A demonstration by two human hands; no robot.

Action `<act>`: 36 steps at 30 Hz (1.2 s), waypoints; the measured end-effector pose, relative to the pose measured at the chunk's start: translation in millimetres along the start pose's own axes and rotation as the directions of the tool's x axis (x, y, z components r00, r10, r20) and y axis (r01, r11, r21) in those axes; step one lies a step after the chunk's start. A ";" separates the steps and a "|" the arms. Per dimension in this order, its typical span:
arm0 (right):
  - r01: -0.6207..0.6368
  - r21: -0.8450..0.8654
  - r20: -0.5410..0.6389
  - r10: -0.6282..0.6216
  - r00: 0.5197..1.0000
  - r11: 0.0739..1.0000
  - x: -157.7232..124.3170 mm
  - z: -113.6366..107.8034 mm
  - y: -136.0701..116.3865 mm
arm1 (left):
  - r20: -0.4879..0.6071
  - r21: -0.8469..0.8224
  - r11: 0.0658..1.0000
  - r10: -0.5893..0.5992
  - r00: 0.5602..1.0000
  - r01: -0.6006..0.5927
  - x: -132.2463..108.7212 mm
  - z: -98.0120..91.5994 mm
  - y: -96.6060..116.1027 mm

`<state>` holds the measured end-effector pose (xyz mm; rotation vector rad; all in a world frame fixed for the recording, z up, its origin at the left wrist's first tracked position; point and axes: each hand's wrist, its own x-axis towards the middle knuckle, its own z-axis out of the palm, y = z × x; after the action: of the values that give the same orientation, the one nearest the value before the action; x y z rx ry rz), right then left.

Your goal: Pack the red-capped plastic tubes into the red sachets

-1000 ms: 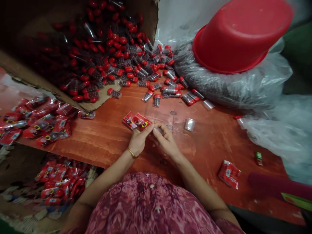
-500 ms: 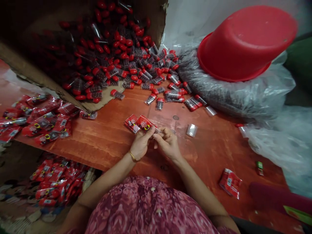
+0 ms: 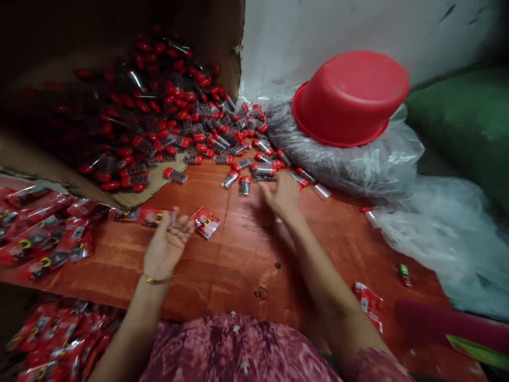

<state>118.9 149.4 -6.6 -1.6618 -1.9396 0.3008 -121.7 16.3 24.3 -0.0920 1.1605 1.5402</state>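
My left hand lies palm up over the red-brown table, its fingers loosely apart and nothing in them. A blurred red packet is just beyond its fingertips, and another red packet lies to its right. My right hand reaches forward, smeared by motion, to the near edge of a spill of small clear vials with red caps. I cannot make out its fingers. The vials pour out of a tipped cardboard box.
A heap of filled red packets lies at the left, with more below the table edge. An upturned red basin rests on a plastic bag of dark contents. More clear plastic and a lone red packet are at the right.
Both hands were together at the table's middle, working a packet. Now they have parted: the left swung left and opened near the packets, the right moved forward to the vials. The camera tilted up.
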 end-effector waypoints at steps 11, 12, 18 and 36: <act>0.257 -0.182 0.170 -0.227 0.959 0.949 -35.2 31.7 33.9 | 0.034 0.440 0.794 0.452 0.891 -0.419 2.7 -34.1 -2.9; 0.339 -0.154 0.219 -0.302 0.928 0.928 -43.9 30.0 27.3 | 0.172 0.607 0.614 0.517 0.839 -0.503 3.7 -27.1 -11.7; 0.473 -0.038 0.238 -0.452 0.860 0.880 -76.0 17.2 10.4 | 0.574 0.819 -0.281 0.380 0.726 -0.500 24.6 -7.8 -28.1; -0.249 0.665 0.384 -0.035 0.923 0.704 -89.2 62.5 -86.0 | 0.643 0.760 -0.300 0.472 0.603 -0.576 16.9 -15.5 -39.4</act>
<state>19.5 57.7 -37.6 -1.2335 -1.6275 1.3207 -104.5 12.1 -17.7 1.7980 2.1659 0.9181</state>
